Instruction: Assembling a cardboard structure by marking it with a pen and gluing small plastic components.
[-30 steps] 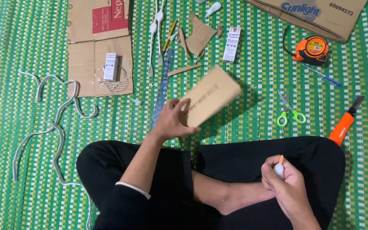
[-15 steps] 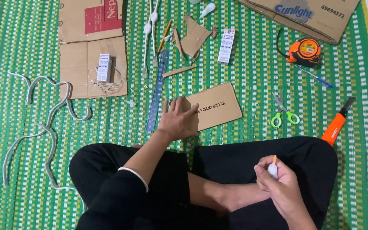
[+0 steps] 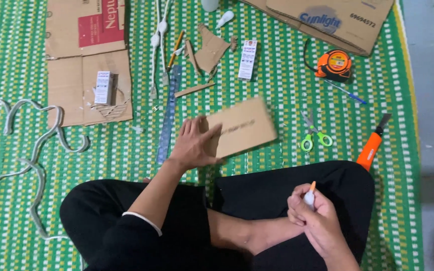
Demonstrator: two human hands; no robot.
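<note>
Your left hand (image 3: pixel 193 145) has its grip closed on the near-left end of the cardboard piece (image 3: pixel 242 126), fingers spread over its face; half a second ago the piece lay flatter and lower on the green mat (image 3: pixel 257 85), and now its far end has swung up and away from your grip, blurred. Just left of that grip lies the blue ruler (image 3: pixel 168 118). Your right hand (image 3: pixel 317 223) stays over your knee, its grip curled tight round a small white tube with an orange tip (image 3: pixel 310 194). Beyond it lie the green-handled scissors (image 3: pixel 313 135) and the orange knife (image 3: pixel 372 145).
</note>
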